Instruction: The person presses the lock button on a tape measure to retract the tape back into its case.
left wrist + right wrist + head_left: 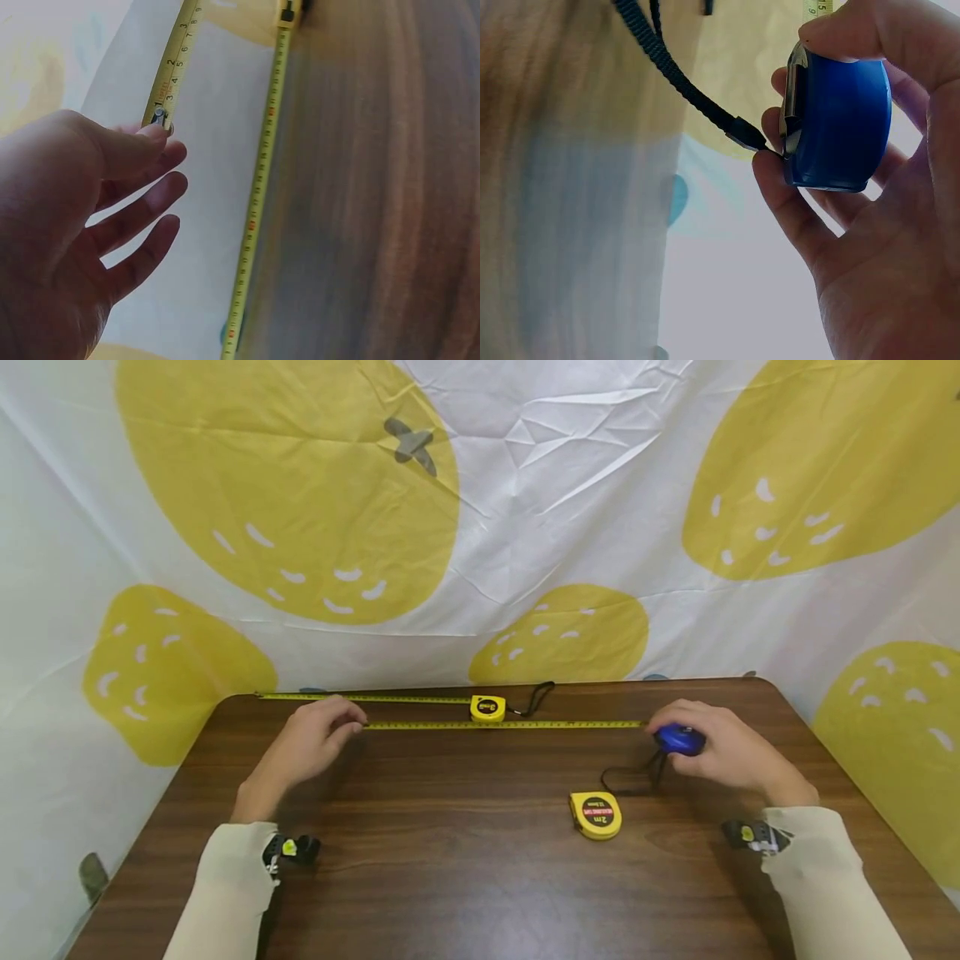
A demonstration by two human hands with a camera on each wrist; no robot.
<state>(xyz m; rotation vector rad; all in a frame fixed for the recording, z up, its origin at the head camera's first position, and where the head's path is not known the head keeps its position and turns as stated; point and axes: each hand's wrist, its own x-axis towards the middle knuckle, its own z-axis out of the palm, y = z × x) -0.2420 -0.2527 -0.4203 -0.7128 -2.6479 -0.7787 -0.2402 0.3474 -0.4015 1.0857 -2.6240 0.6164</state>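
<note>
Left of the blue tape measure (681, 741) and nearer, the front yellow tape measure (597, 816) reads, upside down, "MEASURING TAPE", "2m" and "12.5mm". The blue one's blade (171, 79) shows 15 beside its case; at the far end, large 1, 2, 3 and small 3 to 9. The rear yellow tape measure's label (489, 707) is unclear.

free tabletop (435, 843) left of near yellow case (596, 815), tape blade (427, 725) beyond
</note>
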